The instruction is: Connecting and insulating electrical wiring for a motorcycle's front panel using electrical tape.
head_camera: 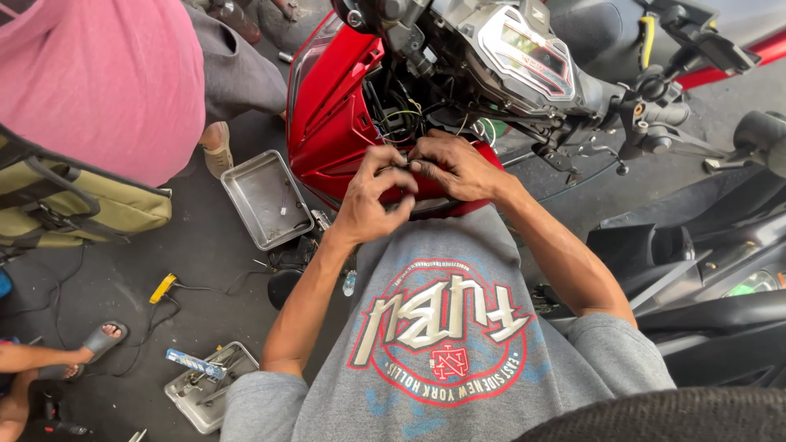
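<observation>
Both hands meet at the opened front of a motorcycle: the left hand (370, 196) has its fingers curled in, thumb and fingertips pinched together on something small and dark, and the right hand (454, 166) lies just beside it, fingers bent and closed on the same spot, so the two touch at the fingertips. What they pinch is too small to name; it seems to be a wire end or connector from the wiring bundle (401, 115) that hangs loose directly beyond the knuckles. Held this close together, the hands look set for fine work, one steadying while the other works the piece. Under and around both hands sits the red front fairing (332, 123), swung open so the wiring is within reach. Beyond the right hand are the instrument cluster (524, 53) and, farther to that side, the handlebar switch block (655, 106). Left of the left hand, on the floor, lies a shallow metal tray (266, 200) with small parts, likely kept there so fasteners stay at hand; nearer the person, a second tray of tools (209, 389) and a yellow-handled tool (162, 288). Another person in a pink shirt (106, 74) stands well off to the left.
</observation>
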